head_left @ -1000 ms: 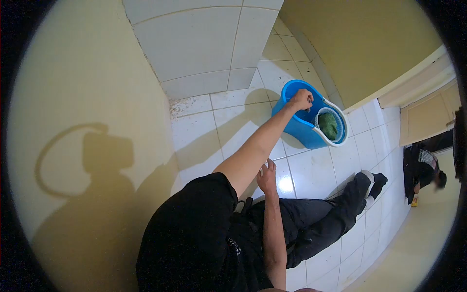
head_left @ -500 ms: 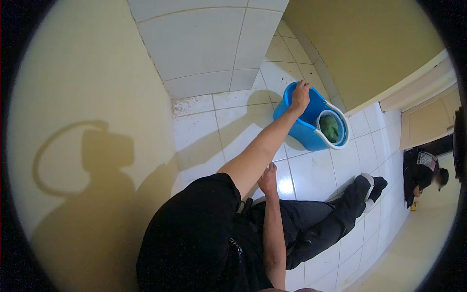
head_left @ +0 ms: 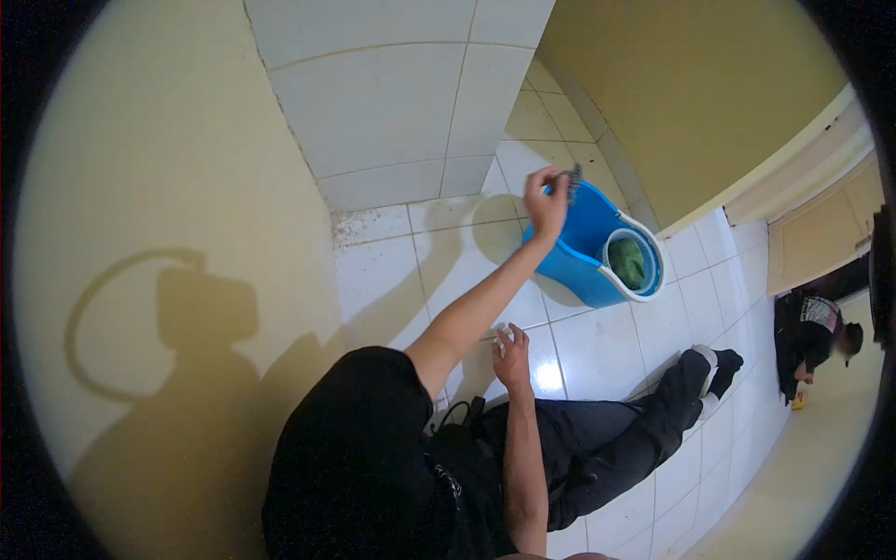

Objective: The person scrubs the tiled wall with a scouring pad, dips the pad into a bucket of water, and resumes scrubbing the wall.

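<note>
My left hand (head_left: 548, 203) is pinched round a small dark grey, rough-textured thing (head_left: 573, 179), blurred, just above the rim of a blue mop bucket (head_left: 566, 266). That bucket has a white handle across it and a white wringer basket (head_left: 609, 250) at one end. A bunched green cloth (head_left: 626, 264) lies in the basket. Lower down, my right hand (head_left: 511, 360) hangs over the tiled floor beside my legs, fingers apart, with nothing seen in it.
White floor tiles (head_left: 597, 350) surround the bucket. A tiled wall corner (head_left: 401, 112) juts out at upper left, with a plain yellow wall (head_left: 159, 187) beside it. Farther off, a person in dark clothes (head_left: 814, 327) sits near a door (head_left: 821, 224).
My left hand has come off the bucket rim, moving left, and the dark grey thing now shows in it. My right hand's fingers have spread. The view has shifted slightly.
</note>
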